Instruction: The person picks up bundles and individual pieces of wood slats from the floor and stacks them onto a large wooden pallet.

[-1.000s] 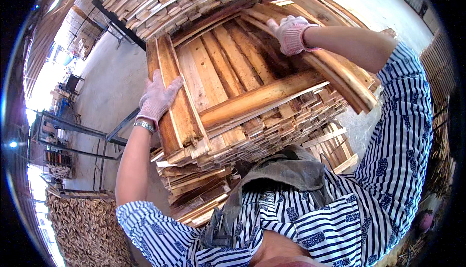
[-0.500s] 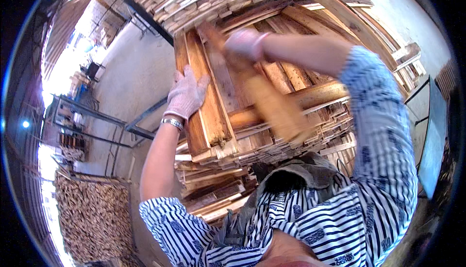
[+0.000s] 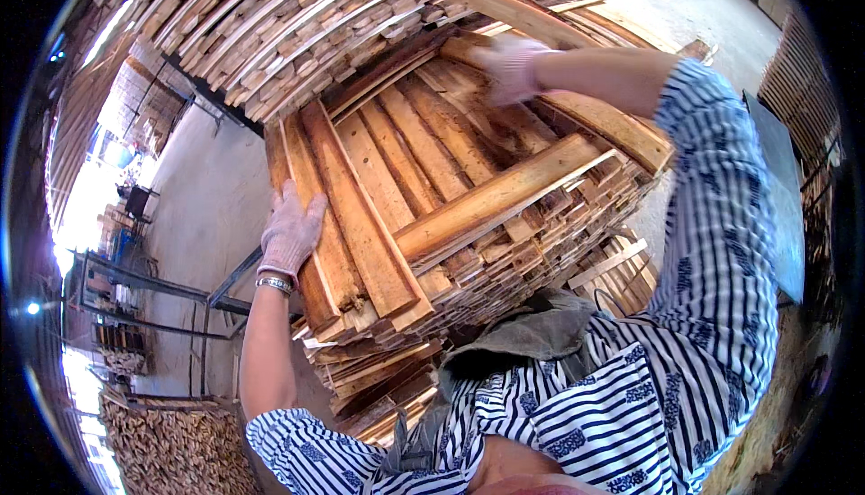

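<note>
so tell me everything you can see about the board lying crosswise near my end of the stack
The crosswise board looks like wood, long and narrow, honey-brown on its flat top, with a paler near edge. It lies flat, seemingly resting on the lengthwise boards atop the stack, its right end higher in the picture. Its left end comes up to the left-hand boards; whether they touch is unclear. Your left hand and right hand are clear of it.
</note>
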A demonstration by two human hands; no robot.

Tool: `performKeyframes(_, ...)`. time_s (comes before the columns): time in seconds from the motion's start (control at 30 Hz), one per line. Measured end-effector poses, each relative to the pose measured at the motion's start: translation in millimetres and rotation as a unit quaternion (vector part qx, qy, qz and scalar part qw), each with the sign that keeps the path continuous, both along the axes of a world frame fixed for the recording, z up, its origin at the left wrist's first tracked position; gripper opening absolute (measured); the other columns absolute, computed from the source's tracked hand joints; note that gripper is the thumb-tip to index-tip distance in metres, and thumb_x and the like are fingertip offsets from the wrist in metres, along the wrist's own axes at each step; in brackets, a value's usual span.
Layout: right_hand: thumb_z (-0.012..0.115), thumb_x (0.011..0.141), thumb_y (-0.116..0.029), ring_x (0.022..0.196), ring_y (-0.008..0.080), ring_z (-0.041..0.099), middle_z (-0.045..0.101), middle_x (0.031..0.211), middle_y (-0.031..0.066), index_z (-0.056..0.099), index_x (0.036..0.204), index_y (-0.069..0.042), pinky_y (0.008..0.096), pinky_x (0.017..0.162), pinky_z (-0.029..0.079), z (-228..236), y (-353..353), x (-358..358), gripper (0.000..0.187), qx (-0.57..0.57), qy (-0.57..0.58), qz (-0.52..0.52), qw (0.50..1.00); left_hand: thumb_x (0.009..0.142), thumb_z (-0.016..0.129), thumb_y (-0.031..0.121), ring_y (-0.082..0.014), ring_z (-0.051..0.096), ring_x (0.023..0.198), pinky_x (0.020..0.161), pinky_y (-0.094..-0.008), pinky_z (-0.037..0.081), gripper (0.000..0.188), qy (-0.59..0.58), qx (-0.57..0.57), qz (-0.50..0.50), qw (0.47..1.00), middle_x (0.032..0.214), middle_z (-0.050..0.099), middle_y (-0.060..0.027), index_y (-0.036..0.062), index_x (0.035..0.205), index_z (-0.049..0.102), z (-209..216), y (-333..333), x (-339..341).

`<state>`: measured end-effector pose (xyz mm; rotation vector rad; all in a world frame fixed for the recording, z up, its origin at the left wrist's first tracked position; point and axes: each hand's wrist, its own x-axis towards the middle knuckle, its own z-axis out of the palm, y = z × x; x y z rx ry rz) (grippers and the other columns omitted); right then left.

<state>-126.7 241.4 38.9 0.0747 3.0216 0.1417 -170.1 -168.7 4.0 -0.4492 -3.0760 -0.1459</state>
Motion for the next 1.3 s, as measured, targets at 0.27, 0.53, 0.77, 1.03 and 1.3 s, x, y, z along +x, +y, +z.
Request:
performKeyframes(0.27,0.066,0.077,-0.024,0.093,0.0324,0.067,0.068,0.101,0.0268,0.044,0.131,0.003,0.0438,0.085,0.052,-31.8,62.9,-27.2,0.065,-0.141,0.1,-0.075,0.982,0.096,0.046,0.056,-0.0498,0.037,0.138,0.114,-0.0481,0.034,0.083,-0.011,-0.01,0.053,0.999,0.155,0.024,-0.0357,-0.0012,0.152,0.023,13.6,5.9,8.6)
performKeyframes(0.53,0.066,0.081,-0.049,0.104,0.0267,0.065,0.067,0.115,0.0182,0.05,0.131,0.008,0.0378,0.089,0.052,13.3,-88.3,-58.5,0.078,-0.261,0.077,-0.036,0.962,0.096,0.046,0.057,-0.052,0.038,0.136,0.114,-0.0501,0.033,0.082,-0.015,0.004,0.026,1.0,0.153,0.025,-0.0373,-0.0012,0.15,0.026,11.1,3.6,4.6)
performKeyframes(0.77,0.051,0.098,-0.027,0.11,0.0307,0.067,0.065,0.118,0.0192,0.054,0.137,-0.004,0.0485,0.094,0.052,-68.2,-205.7,-120.3,0.045,-0.128,0.036,0.151,0.98,0.095,0.048,0.06,-0.0467,0.041,0.136,0.112,-0.0478,0.037,0.089,-0.024,-0.079,0.06,0.995,0.154,0.028,-0.0326,-0.0027,0.152,0.024,5.4,3.4,-7.7)
performKeyframes(1.03,0.053,0.093,-0.059,0.073,0.0245,0.067,0.068,0.1,0.022,0.028,0.146,0.007,0.034,0.061,0.053,-35.7,-163.7,-31.5,0.088,-0.465,0.051,0.005,0.884,0.098,0.05,0.055,-0.0305,0.049,0.134,0.111,-0.0379,0.041,0.075,-0.017,0.393,-0.174,0.903,0.142,0.05,-0.0267,0.0016,0.149,0.036,-6.1,-55.9,36.5)
performKeyframes(1.3,0.086,0.061,-0.014,0.09,0.0233,0.073,0.074,0.096,0.0078,0.065,0.105,-0.002,0.0409,0.067,0.052,-83.8,-189.5,-28.5,0.051,-0.018,0.294,0.356,0.887,0.101,0.045,0.053,-0.0256,0.065,0.114,0.098,-0.0393,0.055,0.066,-0.273,0.666,0.072,0.69,0.133,0.059,-0.0174,0.0009,0.143,0.045,-19.4,-43.2,65.8)
